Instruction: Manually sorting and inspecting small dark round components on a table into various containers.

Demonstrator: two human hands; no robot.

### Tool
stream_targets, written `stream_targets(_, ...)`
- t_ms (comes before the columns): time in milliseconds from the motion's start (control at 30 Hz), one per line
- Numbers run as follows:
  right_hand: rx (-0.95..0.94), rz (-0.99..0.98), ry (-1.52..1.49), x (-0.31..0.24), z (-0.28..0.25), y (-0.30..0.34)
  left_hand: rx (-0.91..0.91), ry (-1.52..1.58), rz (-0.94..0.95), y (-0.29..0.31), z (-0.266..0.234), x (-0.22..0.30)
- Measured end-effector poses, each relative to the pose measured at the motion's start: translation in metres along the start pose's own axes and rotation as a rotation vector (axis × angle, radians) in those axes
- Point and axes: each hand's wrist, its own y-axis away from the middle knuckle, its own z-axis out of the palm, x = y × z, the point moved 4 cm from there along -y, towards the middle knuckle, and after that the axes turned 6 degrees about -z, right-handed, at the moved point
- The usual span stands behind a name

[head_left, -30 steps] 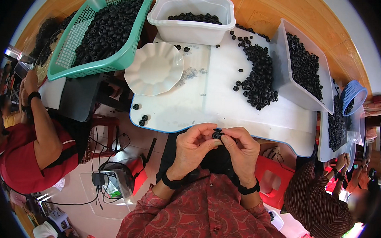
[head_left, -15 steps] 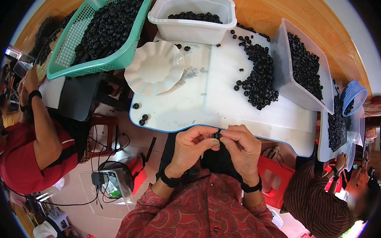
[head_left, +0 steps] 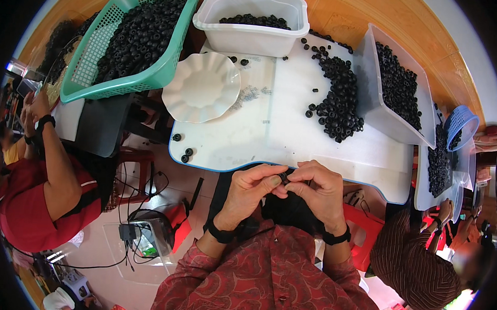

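Just off the near edge of the white table, my two hands meet in front of my body. Between the thumb and fingers of my left hand is a small black ring-shaped part, mostly covered by the fingertips. My right hand is pinched against the same black part from the other side; whether a second piece is in its fingers is hidden. Beyond my hands, a heap of similar black parts lies on the right of the table. A cream scalloped plate rests at the left.
Black parts fill a green basket far left, a white tub at the back and a grey-white bin at the right. Loose parts lie near the left edge. People sit on both sides, near a red stool and floor cables.
My right hand has shifted slightly right and up, its wrist turning outward. My left fingers have rolled over the black part, which shows less than before.
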Motion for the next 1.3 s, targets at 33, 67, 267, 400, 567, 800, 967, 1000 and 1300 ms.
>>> stream_targets(33,0.001,-0.004,0.004,0.000,0.000,0.000,-0.002,0.006,-0.011,0.000,0.000,0.000)
stream_targets(67,0.002,-0.009,0.008,0.000,-0.001,0.000,-0.004,0.012,-0.021,-0.001,0.001,0.001)
stream_targets(267,0.043,0.058,-0.023,0.000,0.005,0.002,0.010,-0.045,-0.020,-0.001,0.003,-0.001)
stream_targets(400,0.083,0.016,-0.004,0.000,0.008,0.001,0.014,0.074,-0.068,-0.003,0.003,-0.003)
stream_targets(567,0.054,0.012,-0.061,0.000,0.009,0.002,0.017,0.102,-0.067,-0.003,0.004,-0.001)
stream_targets(800,0.111,0.044,-0.041,0.003,0.009,0.002,0.016,0.069,-0.041,-0.002,0.003,-0.001)
stream_targets(967,0.114,0.039,-0.041,-0.001,0.007,0.001,-0.034,0.075,-0.015,-0.002,0.002,0.001)
stream_targets(1000,0.110,0.039,-0.037,-0.002,0.008,0.001,-0.033,0.062,-0.016,-0.002,0.002,0.001)
stream_targets(1300,0.086,-0.025,0.087,-0.009,0.010,0.000,-0.006,0.006,-0.016,-0.002,0.001,0.005)
